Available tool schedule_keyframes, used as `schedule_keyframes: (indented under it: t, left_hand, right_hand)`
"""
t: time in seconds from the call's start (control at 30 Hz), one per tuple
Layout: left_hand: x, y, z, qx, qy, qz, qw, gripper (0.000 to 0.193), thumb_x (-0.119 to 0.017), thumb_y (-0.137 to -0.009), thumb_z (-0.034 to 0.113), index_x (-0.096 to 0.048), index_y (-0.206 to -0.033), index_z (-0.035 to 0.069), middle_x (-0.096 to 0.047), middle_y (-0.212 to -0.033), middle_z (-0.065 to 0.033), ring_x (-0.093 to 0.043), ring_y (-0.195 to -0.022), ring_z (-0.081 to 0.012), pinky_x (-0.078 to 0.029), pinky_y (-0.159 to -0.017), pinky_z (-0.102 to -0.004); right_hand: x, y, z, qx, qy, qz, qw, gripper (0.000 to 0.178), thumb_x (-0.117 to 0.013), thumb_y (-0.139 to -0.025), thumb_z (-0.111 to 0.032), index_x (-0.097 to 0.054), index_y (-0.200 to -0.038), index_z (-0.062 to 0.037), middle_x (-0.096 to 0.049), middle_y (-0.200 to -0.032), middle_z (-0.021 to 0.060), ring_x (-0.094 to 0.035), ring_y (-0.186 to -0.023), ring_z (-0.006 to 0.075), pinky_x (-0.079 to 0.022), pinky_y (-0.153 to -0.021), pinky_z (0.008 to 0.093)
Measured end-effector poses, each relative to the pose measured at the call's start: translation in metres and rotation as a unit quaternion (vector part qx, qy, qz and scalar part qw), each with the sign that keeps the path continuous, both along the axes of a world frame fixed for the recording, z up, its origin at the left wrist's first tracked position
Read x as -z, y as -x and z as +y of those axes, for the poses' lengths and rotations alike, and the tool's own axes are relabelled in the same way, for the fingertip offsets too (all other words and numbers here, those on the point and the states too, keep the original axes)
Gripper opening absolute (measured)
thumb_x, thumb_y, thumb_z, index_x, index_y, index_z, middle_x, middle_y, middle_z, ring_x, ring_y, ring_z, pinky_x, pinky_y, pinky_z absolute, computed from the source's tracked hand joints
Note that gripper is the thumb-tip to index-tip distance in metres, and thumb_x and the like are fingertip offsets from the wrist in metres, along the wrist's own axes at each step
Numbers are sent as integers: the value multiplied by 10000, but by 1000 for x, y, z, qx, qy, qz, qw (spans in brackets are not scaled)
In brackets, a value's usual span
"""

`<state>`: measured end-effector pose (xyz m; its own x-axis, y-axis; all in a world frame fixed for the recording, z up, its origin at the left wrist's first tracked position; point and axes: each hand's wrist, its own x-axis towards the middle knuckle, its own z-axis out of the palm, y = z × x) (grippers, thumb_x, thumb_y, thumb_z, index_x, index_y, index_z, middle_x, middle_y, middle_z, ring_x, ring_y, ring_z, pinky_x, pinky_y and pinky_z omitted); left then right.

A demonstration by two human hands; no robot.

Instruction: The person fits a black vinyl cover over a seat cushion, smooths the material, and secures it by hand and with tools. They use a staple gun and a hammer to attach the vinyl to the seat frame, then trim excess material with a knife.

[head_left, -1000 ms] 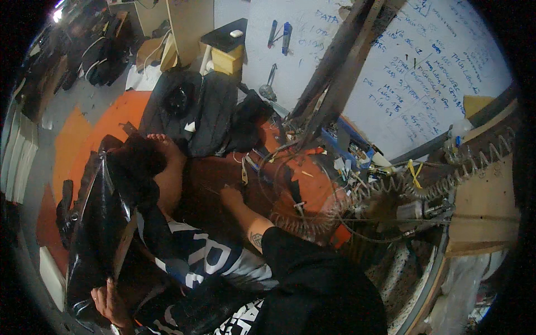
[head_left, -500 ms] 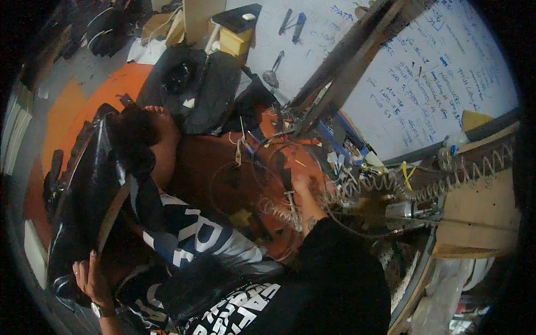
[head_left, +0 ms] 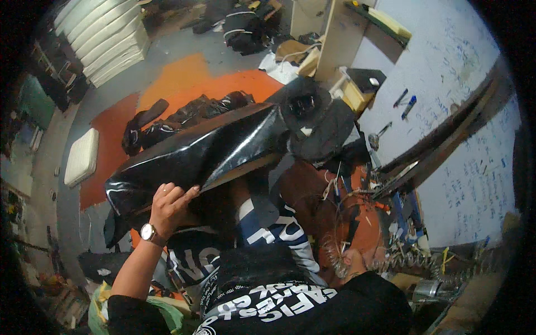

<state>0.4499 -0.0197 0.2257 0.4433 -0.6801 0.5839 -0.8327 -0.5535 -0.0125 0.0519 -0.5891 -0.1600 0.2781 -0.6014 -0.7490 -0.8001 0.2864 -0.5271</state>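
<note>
At lower left, our left hand [head_left: 167,205] grips the glossy black sheet's [head_left: 195,153] edge; our right hand [head_left: 353,261] near coiled wire [head_left: 333,254], grip unclear.

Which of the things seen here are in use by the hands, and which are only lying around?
In hand:
- glossy black sheet, its edge gripped by the left hand
- coiled wire spring, beside the right hand

Lying about:
- white cushion on the floor
- black hat
- blue markers on the whiteboard
- stacked white panels
</note>
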Motion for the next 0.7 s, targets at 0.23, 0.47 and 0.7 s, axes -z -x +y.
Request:
schedule_keyframes:
  t: [0.23, 0.47, 0.7]
  left_hand:
    - [7, -1, 4, 5, -5, 6, 1000, 483, -724, -759, 32, -743, -1221, 168, -482, -771, 0, -527, -745, -191, -448, -677, -348]
    - [6, -3, 6, 22, 11, 13, 1000, 463, -725, -787, 55, -739, -1238, 159, -512, -801, -6, -534, -776, -206, -463, -722, -347]
    - [3, 3, 7, 5, -13, 21, 1000, 456, -721, -779, 62, -742, -1226, 146, -525, -801, -5, -545, -780, -212, -464, -722, -351]
  right_hand:
    - [-5, 6, 13, -42, 6, 48, 998, 310, -623, -1013, -252, -620, -1109, 42, -678, -1006, 175, -659, -858, 328, -511, -742, 460]
    - [5, -46, -21, -70, 224, -25, 972, 369, -569, -1035, -240, -614, -1201, 87, -698, -1097, 225, -685, -992, 380, -528, -868, 489]
    - [-262, -210, 8, -46, 505, -400, 763, 351, -602, -1067, -170, -544, -1308, 80, -696, -1092, 196, -687, -994, 300, -543, -881, 409]
